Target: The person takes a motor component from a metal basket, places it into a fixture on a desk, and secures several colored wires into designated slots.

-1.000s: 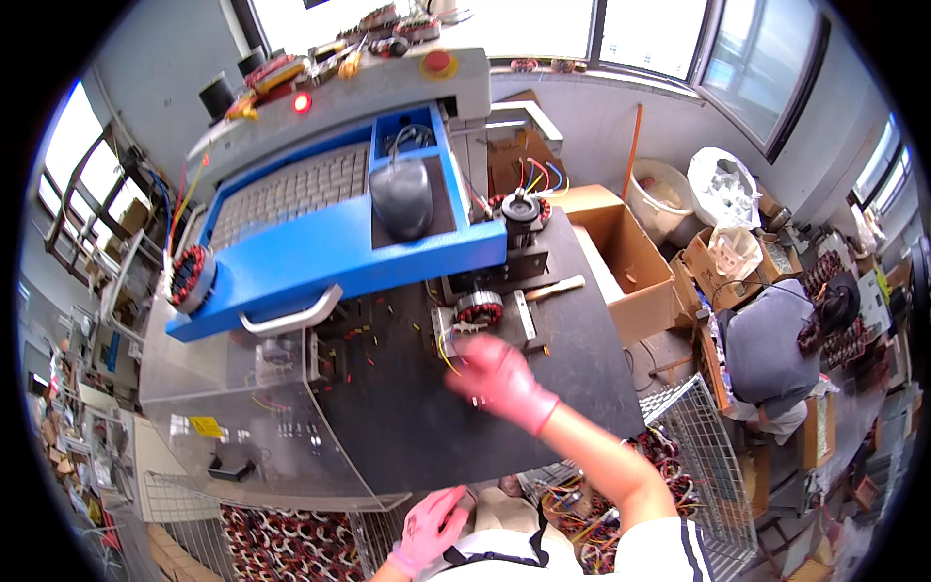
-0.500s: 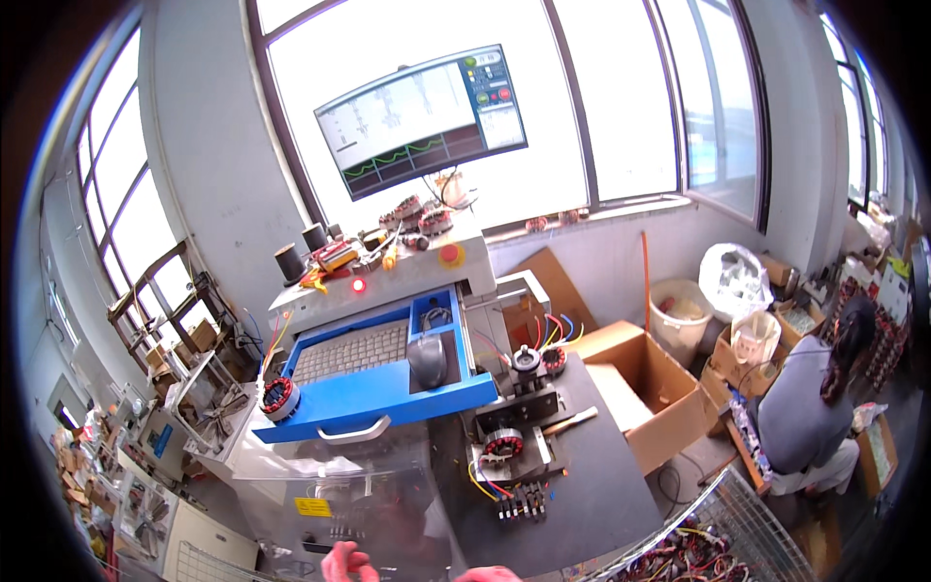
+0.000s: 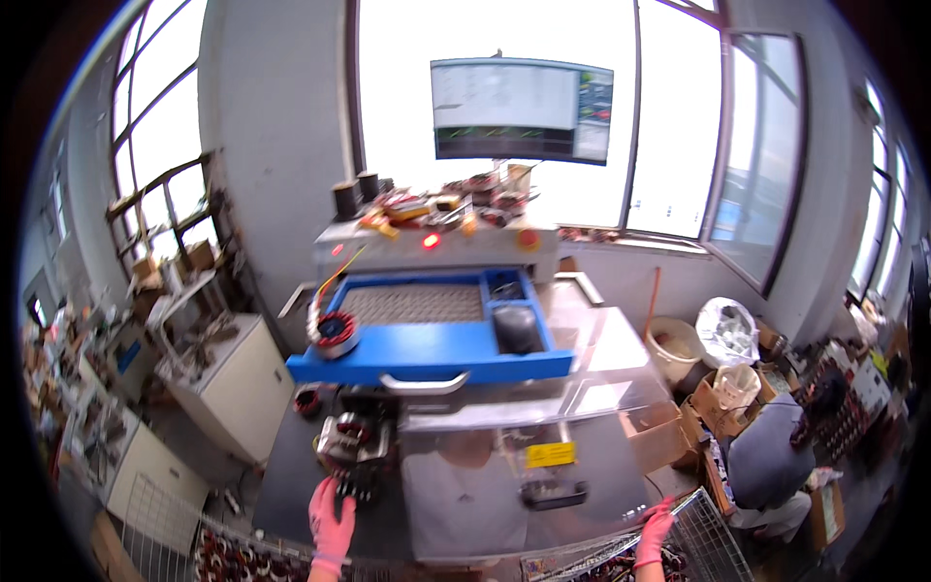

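Motor stator in fixture: left hand fingers spread, touching its black clips; right hand loosely open on clear guard edge.

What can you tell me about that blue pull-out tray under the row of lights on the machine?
The blue tray looks like painted metal and juts out level from the grey machine, with a silver handle on its front edge. It holds a pale keyboard, a dark computer mouse in a right-hand compartment, and a small bin behind the mouse holding cable. A copper-wound motor stator sits on its left front corner. Neither gloved hand touches it.
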Demonstrator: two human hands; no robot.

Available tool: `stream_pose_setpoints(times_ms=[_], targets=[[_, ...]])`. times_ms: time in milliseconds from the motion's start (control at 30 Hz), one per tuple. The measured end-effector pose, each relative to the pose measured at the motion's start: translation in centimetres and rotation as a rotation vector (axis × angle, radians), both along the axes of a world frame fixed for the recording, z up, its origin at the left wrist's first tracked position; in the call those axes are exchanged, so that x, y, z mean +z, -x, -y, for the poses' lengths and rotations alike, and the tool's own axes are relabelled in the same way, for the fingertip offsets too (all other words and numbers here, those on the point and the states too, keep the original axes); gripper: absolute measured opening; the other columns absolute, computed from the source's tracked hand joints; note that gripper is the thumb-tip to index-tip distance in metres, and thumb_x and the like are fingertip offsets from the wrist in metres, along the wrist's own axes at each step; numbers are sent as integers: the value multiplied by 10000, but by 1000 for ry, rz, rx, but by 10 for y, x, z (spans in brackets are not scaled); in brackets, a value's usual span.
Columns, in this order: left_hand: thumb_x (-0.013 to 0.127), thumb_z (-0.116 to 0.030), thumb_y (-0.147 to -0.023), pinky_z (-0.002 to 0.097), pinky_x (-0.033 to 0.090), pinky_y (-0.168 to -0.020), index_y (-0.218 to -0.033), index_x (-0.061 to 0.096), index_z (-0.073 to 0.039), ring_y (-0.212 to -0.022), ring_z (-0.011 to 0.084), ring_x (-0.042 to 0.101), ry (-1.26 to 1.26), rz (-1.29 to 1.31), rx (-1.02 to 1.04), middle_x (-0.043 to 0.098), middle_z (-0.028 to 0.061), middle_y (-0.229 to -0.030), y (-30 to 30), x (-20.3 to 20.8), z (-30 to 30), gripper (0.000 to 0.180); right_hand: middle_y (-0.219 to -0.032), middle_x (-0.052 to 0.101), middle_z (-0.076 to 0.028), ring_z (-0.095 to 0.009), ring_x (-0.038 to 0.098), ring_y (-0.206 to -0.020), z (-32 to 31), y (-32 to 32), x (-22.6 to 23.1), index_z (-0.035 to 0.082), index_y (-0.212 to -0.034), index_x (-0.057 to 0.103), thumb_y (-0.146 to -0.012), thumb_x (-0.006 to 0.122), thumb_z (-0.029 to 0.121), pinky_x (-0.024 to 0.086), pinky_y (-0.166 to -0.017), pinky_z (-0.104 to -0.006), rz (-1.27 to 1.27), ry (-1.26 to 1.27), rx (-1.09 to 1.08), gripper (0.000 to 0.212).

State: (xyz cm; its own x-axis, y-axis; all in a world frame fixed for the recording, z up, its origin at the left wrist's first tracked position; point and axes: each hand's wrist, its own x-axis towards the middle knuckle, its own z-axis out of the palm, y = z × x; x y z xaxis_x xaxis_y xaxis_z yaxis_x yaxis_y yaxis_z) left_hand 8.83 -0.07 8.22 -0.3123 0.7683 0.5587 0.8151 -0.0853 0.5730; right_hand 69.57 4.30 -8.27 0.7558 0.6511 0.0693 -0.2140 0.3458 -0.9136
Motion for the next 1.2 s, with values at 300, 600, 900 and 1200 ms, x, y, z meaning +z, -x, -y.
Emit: stream_pose_setpoints(times_ms=[300,600,900,1200], targets=[[662,-163,-793,475,402,-1014,-1211,570,-39,-1179,393,492,143,-115,-156,543,174,-1214,82,-86,-8,446,-1036,634,-163,-226,600,-995,-10,35,113,-33,-1117,582,-1007,505,260,468,-922,-352,867,256,-612,322],[660,-183,-786,491,382,-1056,-1246,557,-66,-1186,344,489,165,-271,-219,505,135,-1213,107,-112,-18,486,-1320,507,-216,-367,469,-1234,-33,567,178,-5,-1346,440,-819,690,274,352,-1054,-451,1228,-124,989,646],[617,-218,-833,447,339,-1104,-1344,483,-70,-1224,301,487,266,-188,-198,522,121,-1277,120,-131,-7,548,-982,705,-114,-185,676,-864,-116,610,126,10,-1249,565,-1030,312,452,493,-848,-313,295,383,1443,554],[618,-194,-851,443,363,-1077,-1320,504,-68,-1185,306,508,151,-44,-250,524,134,-1253,104,-118,-14,500,-1226,585,-133,-309,515,-1181,-198,602,158,69,-1212,583,-755,696,256,452,-934,-377,1958,195,975,507]])
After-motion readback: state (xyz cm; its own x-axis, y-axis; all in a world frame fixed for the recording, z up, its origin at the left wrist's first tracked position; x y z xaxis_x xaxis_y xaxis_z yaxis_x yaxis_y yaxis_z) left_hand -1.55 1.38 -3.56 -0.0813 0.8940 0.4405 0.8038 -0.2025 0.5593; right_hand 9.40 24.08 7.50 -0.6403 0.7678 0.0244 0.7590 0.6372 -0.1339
